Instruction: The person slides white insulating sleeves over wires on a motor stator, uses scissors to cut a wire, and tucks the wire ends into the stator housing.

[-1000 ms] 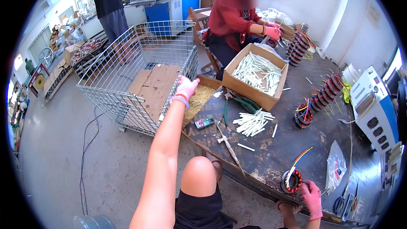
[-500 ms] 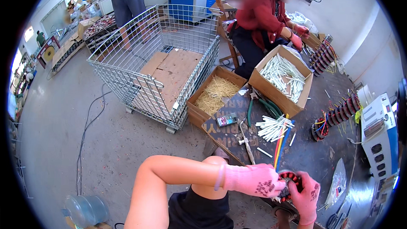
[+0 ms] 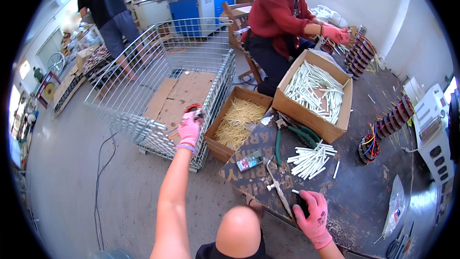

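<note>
My left hand (image 3: 189, 132), in a pink glove, reaches out over the near side of the wire cage (image 3: 225, 74). Its fingers are closed on a motor stator (image 3: 194, 109) with red windings, whose coloured lead wires trail below the hand. My right hand (image 3: 314, 216), also gloved, is low at the table's (image 3: 354, 196) near edge. Its thumb stands apart from the curved fingers, and nothing shows between them. Beside its fingertips lies a single white tube (image 3: 295, 191), partly covered. A metal rod tool (image 3: 280, 192) is just left of it, and a pile of white tubes (image 3: 312, 160) lies beyond.
Cardboard (image 3: 179, 91) lines the cage floor. A box of straw-coloured strands (image 3: 242, 115) and a box of white tubes (image 3: 316, 91) stand by the table, near green-handled pliers (image 3: 302, 136) and a phone (image 3: 249, 161). Stacked stators (image 3: 395, 120) stand right. A co-worker (image 3: 278, 19) sits opposite.
My left hand has carried the stator from the table edge, up and left, to the cage. My right hand has let go of it and shifted left. The view has turned slightly.
</note>
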`<control>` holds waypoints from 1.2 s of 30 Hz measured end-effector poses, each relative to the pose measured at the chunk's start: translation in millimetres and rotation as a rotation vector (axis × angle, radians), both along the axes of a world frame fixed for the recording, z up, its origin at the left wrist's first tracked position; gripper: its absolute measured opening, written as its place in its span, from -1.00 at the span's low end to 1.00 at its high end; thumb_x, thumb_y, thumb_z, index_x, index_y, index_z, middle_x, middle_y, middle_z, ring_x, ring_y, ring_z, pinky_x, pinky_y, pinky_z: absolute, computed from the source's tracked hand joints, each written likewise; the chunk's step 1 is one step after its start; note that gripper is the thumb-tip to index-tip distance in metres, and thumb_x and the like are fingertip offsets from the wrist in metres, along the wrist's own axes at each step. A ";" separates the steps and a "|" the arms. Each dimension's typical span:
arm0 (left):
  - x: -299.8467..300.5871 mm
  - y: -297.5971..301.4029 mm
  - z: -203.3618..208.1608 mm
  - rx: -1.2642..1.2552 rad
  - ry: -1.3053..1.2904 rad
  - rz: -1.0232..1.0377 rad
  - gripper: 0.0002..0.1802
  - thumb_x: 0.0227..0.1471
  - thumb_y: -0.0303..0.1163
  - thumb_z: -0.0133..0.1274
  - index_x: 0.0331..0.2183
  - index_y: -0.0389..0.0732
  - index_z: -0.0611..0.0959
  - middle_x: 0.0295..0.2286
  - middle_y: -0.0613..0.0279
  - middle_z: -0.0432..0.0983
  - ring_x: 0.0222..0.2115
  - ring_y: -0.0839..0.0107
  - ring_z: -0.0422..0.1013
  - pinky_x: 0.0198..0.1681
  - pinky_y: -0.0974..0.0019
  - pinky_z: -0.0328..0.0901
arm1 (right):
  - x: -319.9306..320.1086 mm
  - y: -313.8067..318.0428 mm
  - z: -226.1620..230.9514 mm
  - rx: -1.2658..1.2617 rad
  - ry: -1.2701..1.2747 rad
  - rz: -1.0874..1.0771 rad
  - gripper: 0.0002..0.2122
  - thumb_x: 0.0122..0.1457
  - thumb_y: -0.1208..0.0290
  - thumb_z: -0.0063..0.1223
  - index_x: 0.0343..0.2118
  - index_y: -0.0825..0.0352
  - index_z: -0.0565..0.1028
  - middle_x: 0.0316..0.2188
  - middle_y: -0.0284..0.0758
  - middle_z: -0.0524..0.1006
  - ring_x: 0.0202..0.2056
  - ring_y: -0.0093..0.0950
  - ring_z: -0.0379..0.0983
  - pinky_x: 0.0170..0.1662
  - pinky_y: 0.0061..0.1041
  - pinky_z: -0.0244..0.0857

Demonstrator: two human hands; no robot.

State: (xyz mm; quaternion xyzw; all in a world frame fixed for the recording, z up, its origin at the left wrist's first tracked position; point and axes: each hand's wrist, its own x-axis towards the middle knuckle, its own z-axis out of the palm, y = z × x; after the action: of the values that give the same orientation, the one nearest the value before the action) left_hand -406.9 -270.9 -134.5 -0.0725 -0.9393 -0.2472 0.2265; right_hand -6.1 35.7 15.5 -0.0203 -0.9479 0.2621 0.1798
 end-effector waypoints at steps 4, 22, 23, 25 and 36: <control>-72.7 -56.7 -62.9 0.044 -0.377 0.294 -0.65 0.01 -0.16 0.15 -0.17 -0.09 0.62 -0.21 0.05 0.58 -0.19 0.01 0.52 -0.11 0.02 0.38 | -2.0 -1.0 -0.5 -0.060 -0.044 0.013 -0.55 -0.09 0.33 0.30 -0.08 0.27 0.49 -0.19 -0.28 0.48 -0.21 -0.25 0.38 -0.13 -0.27 0.26; 40.6 67.2 106.8 0.736 -0.051 -0.442 -0.42 0.21 -0.51 -0.06 0.23 -0.33 0.23 0.13 0.02 0.29 0.08 0.28 0.31 0.13 0.27 0.24 | 3.8 25.9 25.8 -0.178 0.145 0.026 -0.78 0.04 0.44 0.21 -0.23 0.32 0.55 -0.26 -0.21 0.56 -0.24 -0.20 0.51 -0.14 -0.30 0.38; 78.2 84.8 143.4 0.826 -0.036 -0.529 -0.43 0.22 -0.51 -0.08 0.24 -0.31 0.24 0.12 0.05 0.30 0.07 0.33 0.32 0.12 0.30 0.25 | 6.2 45.4 38.2 -0.153 0.230 -0.101 -0.83 0.07 0.49 0.16 -0.25 0.35 0.55 -0.28 -0.20 0.57 -0.24 -0.28 0.53 -0.14 -0.35 0.39; 159.8 110.7 211.7 0.870 -0.175 -0.697 -0.42 0.22 -0.53 -0.08 0.25 -0.28 0.22 0.15 0.10 0.28 0.07 0.33 0.33 0.12 0.28 0.26 | 4.2 94.4 59.9 -0.375 0.342 -0.474 -0.86 0.16 0.51 0.04 -0.23 0.39 0.55 -0.31 -0.10 0.56 -0.30 -0.28 0.56 -0.25 -0.41 0.40; 372.9 260.6 221.3 0.726 -0.357 -1.413 -0.26 0.05 -0.73 -0.03 0.26 -0.28 0.17 0.17 0.08 0.22 0.11 0.23 0.32 0.14 0.20 0.25 | -52.0 289.3 42.1 -0.017 -0.367 -0.917 -0.52 0.02 0.01 -0.01 -0.20 0.34 0.61 -0.18 -0.06 0.60 -0.10 -0.13 0.54 -0.04 -0.25 0.42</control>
State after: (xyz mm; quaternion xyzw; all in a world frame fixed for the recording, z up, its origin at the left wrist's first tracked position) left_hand -34.0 -10.3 86.7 -0.5297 -0.5550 -0.6287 -0.1267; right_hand -58.1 325.0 57.6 -0.4828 -0.8552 0.1556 0.1066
